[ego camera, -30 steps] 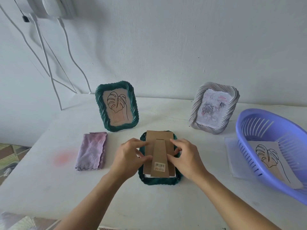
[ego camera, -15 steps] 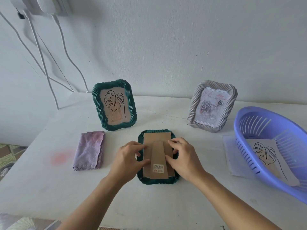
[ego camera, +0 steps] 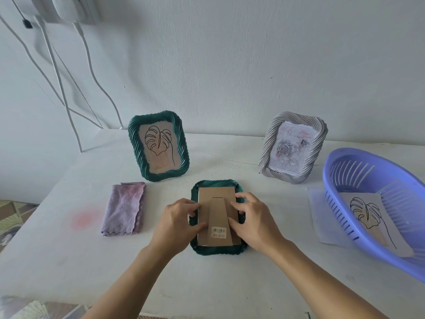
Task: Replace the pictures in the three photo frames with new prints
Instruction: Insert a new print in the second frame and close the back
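A green frame (ego camera: 217, 251) lies face down in the middle of the white table (ego camera: 220, 284), its brown cardboard back (ego camera: 217, 203) with a folded stand facing up. My left hand (ego camera: 177, 223) rests on the back's left edge, fingers curled over it. My right hand (ego camera: 255, 221) rests on the right edge the same way. A second green frame (ego camera: 158, 150) with a leaf drawing stands upright at the back left. At the back right stands a grey frame (ego camera: 293, 147) with a rose picture. A leaf print (ego camera: 370, 217) lies in the purple basket (ego camera: 340, 203).
A folded pink cloth (ego camera: 124, 209) lies left of the face-down frame. A white sheet (ego camera: 322, 217) sticks out from under the basket at the right. White cables (ego camera: 57, 77) hang down the wall at the back left.
The cardboard back has settled squarely into the green frame. Both hands slid slightly along its side edges; the camera shifted a little.
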The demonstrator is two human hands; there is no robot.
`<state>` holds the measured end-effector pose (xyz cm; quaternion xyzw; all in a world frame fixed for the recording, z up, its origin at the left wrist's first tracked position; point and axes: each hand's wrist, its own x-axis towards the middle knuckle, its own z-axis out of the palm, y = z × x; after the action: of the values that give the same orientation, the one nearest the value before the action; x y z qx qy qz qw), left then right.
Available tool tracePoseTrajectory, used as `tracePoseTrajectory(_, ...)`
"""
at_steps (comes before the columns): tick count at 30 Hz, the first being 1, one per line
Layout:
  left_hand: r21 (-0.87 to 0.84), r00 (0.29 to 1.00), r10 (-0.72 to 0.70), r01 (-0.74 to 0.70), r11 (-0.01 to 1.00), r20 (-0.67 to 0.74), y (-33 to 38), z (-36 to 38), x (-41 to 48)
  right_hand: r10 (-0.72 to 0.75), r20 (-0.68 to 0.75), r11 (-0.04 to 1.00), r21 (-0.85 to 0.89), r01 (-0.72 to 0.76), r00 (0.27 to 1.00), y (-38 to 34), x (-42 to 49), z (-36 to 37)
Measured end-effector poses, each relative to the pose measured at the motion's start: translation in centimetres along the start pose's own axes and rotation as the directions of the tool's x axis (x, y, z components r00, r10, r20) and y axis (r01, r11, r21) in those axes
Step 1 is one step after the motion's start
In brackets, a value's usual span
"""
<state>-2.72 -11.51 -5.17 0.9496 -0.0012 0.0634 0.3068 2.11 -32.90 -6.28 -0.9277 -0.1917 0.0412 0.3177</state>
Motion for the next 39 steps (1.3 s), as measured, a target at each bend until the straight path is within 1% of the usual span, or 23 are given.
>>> tracePoseTrajectory(5, 0.023, 1.000, 0.014, -0.014, 1.000, -0.005, 0.2, -0.1, 0.0, -0.008, 0.013, 1.000, -0.029, 0.009, 1.000, 0.0, 0.0, -0.1)
tracePoseTrajectory(11, 0.050, 1.000, 0.019, -0.020, 0.999, 0.021, 0.2, -0.1, -0.1, -0.029, 0.007, 1.000, -0.007, 0.029, 1.000, 0.1, 0.0, -0.1)
tracePoseTrajectory(16, 0.061, 0.997, 0.003, -0.008, 0.998, 0.083, 0.4, 0.1, -0.1, -0.089, 0.008, 0.968, -0.235, 0.088, 0.996, 0.1, 0.0, 0.0)
tracePoseTrajectory(19, 0.124, 0.986, 0.027, -0.048, 0.991, 0.165, 0.3, 0.2, 0.2, -0.126, 0.019, 0.951, -0.284, 0.127, 0.992, 0.4, 0.2, 0.1)
tracePoseTrajectory(22, 0.244, 0.975, 0.039, -0.094, 0.965, 0.220, 0.0, 0.3, 0.2, -0.139, 0.012, 0.958, -0.253, 0.137, 0.990, 1.0, 0.3, 0.1)
tracePoseTrajectory(27, 0.373, 0.972, 0.071, -0.152, 0.915, 0.222, -0.6, 0.4, 0.4, -0.155, 0.005, 0.962, -0.226, 0.153, 0.988, 1.4, 0.9, -0.4)
tracePoseTrajectory(29, 0.379, 0.978, 0.099, -0.162, 0.911, 0.181, -0.7, 0.2, 0.8, -0.158, 0.019, 0.965, -0.207, 0.158, 0.987, 1.5, 1.4, -0.9)
tracePoseTrajectory(31, 0.383, 0.985, 0.087, -0.140, 0.913, 0.152, -0.3, -0.1, 1.2, -0.157, 0.026, 0.974, -0.162, 0.159, 0.987, 1.7, 1.9, -1.5)
tracePoseTrajectory(35, 0.431, 0.969, 0.036, -0.142, 0.891, 0.245, 0.8, -0.3, 1.8, -0.148, 0.051, 0.984, -0.088, 0.153, 0.988, 2.2, 2.8, -2.2)
tracePoseTrajectory(39, 0.456, 0.960, 0.021, -0.153, 0.877, 0.280, 1.1, -0.2, 2.0, -0.156, 0.093, 0.982, -0.097, 0.165, 0.983, 2.4, 2.8, -2.3)
